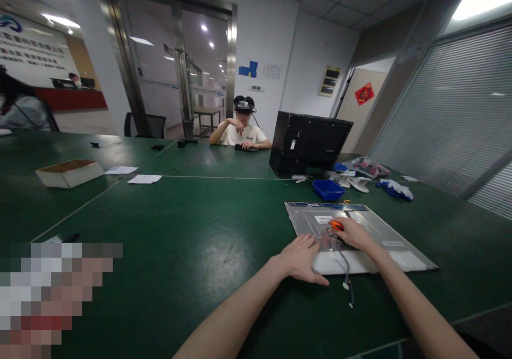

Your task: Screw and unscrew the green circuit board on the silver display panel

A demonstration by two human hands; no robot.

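Note:
A flat display panel (380, 225) lies back side up on the green table, with a blue circuit strip along its far edge. My left hand (300, 257) is open at the panel's near left corner, fingers spread and touching its edge. Over the panel's middle, my right hand (354, 233) is closed around an orange-handled tool (336, 225). Its tip is hidden, so its exact kind cannot be told. Under and beside it lies clear film, and a grey cable (344, 265) with small white connectors hangs past the panel's near edge.
Beyond the panel are a blue plastic tray (328, 190), a black monitor housing (310, 143) and gloves (395, 189). A shallow carton (70, 174) and papers (144, 179) lie at left. Across the table sits a person (242, 132). A blurred-out patch covers the lower left.

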